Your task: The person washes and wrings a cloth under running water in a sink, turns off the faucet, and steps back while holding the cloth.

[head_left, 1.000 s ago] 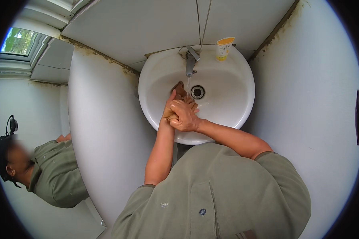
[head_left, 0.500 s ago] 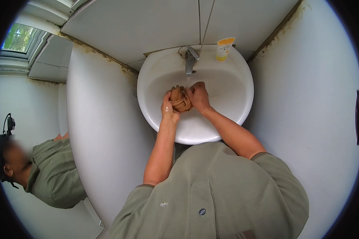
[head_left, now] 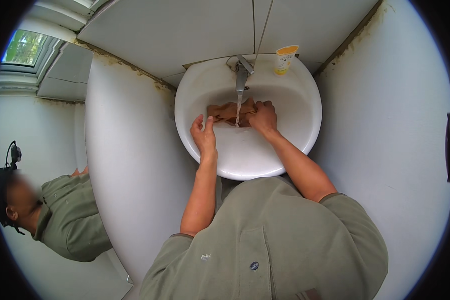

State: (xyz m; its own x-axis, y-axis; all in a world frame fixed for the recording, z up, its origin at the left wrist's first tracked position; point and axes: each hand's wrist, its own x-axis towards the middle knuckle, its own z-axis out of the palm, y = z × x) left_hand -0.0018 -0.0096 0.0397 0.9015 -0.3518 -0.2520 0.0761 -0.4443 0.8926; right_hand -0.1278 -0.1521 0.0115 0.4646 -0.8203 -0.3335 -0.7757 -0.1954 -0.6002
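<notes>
Plainly, we see a tan-brown cloth (head_left: 226,110), crumpled and drawn out sideways in the white sink (head_left: 245,152), below the tap (head_left: 242,79). Our right hand (head_left: 263,119) grasps its right end; our left hand (head_left: 203,135), fingers parted and gripping nothing, is beside its left end. We cannot tell whether that thumb touches it. Running water (head_left: 238,109) hides part of the folds; our right fingertips are hard to make out.

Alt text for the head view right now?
The right hand grips a brown cloth in a white sink, under water running from the tap; the left hand is open beside the cloth's left end. A yellow-and-white tube stands on the sink's back rim.
</notes>
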